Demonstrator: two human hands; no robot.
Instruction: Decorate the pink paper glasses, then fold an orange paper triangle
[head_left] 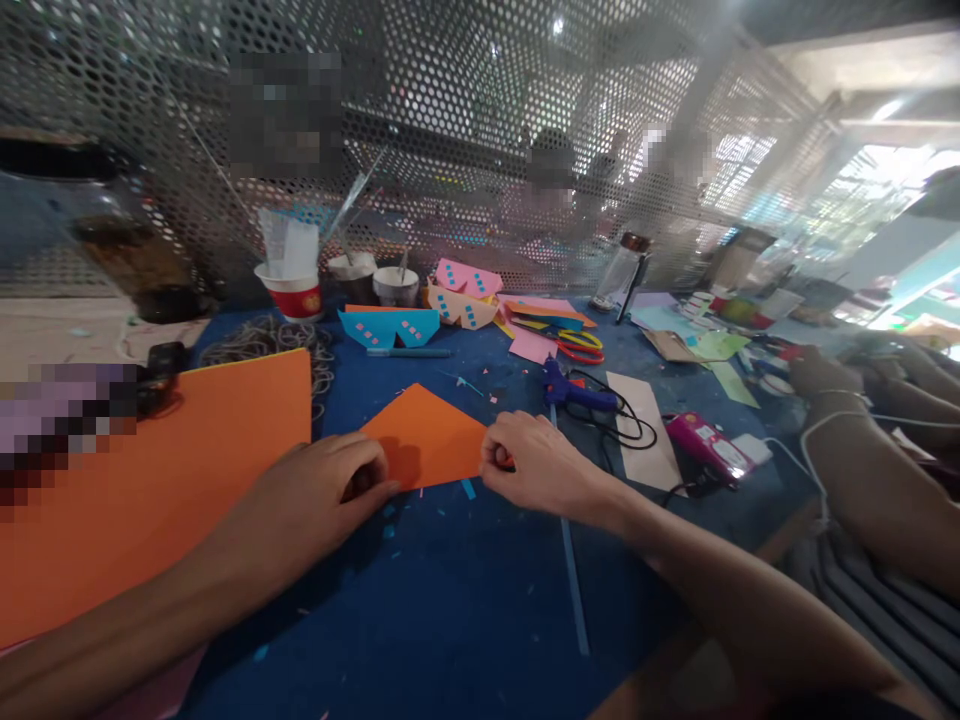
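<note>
An orange sheet of paper with a pointed top edge is held between my two hands, just above the blue tabletop. My left hand pinches its left corner between thumb and curled fingers. At the right corner, my right hand grips the paper with bent fingers. Beyond the paper lie a blue pen and a folded blue paper piece with small pink squares. A larger orange sheet lies to the left of my left hand.
A blue glue gun with a black cord and a pink power bank lie right. Scissors, cups, folded papers and a glass bottle stand behind. A co-worker's arm rests at far right.
</note>
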